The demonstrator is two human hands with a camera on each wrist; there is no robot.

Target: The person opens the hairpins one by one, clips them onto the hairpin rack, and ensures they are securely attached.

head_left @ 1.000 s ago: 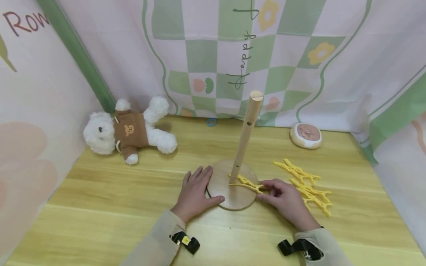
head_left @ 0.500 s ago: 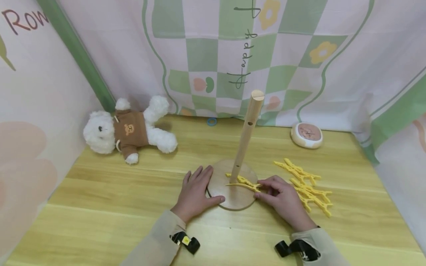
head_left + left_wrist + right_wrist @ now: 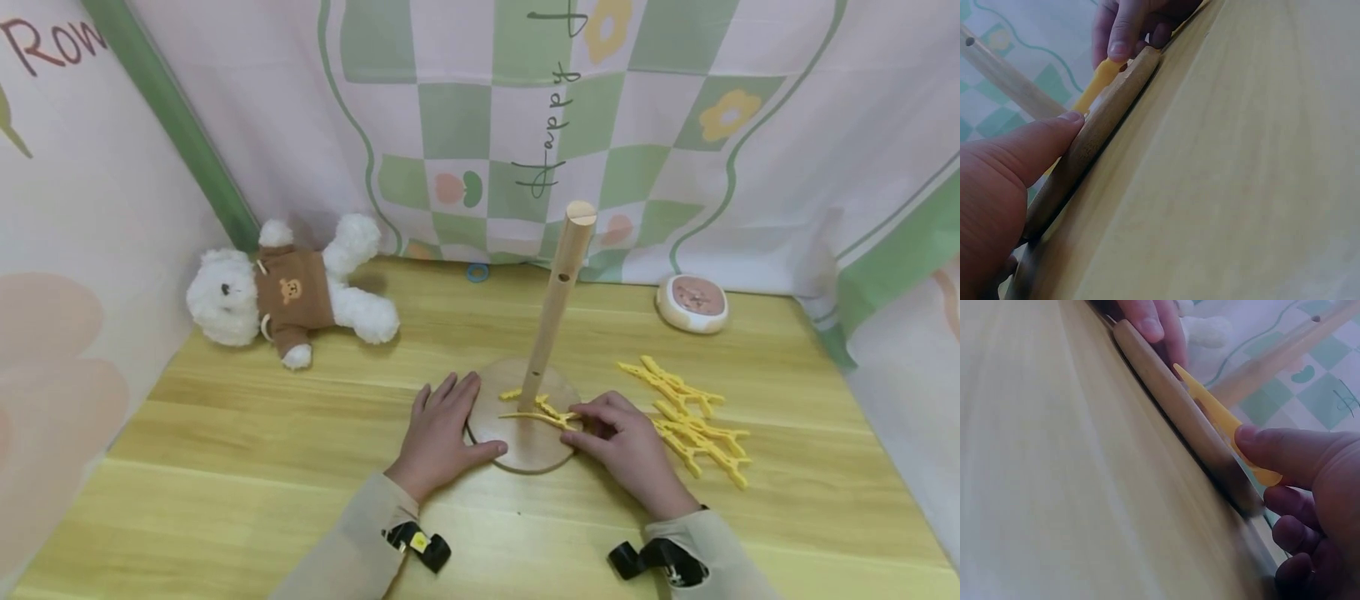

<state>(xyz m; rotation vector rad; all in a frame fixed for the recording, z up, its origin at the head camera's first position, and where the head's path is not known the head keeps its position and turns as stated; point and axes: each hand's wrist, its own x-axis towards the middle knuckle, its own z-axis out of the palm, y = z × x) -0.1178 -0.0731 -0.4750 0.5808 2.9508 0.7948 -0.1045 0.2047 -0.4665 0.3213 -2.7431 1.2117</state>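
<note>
A pale wooden post [image 3: 551, 312] stands on a round wooden base [image 3: 551, 450] in the head view. My left hand [image 3: 442, 433] rests on the base's left rim, fingers spread and thumb lying over the front edge. At the other side, my right hand [image 3: 618, 442] pinches the near end of a forked yellow plastic piece [image 3: 555, 419] between thumb and fingers. This piece lies low over the base, its two long arms on either side of the post's foot. In the right wrist view the thumb presses the yellow piece [image 3: 1216, 409] just above the base's rim.
Several similar yellow pieces [image 3: 693, 425] lie in a loose pile right of my right hand. A white plush toy in a brown top [image 3: 296, 292] lies at back left. A small blue ring [image 3: 477, 272] and a white-and-pink rounded device [image 3: 693, 304] are near the curtain.
My right hand has moved left, sliding the yellow piece further across the base so its arms reach past the post. The left hand and the base have stayed put.
</note>
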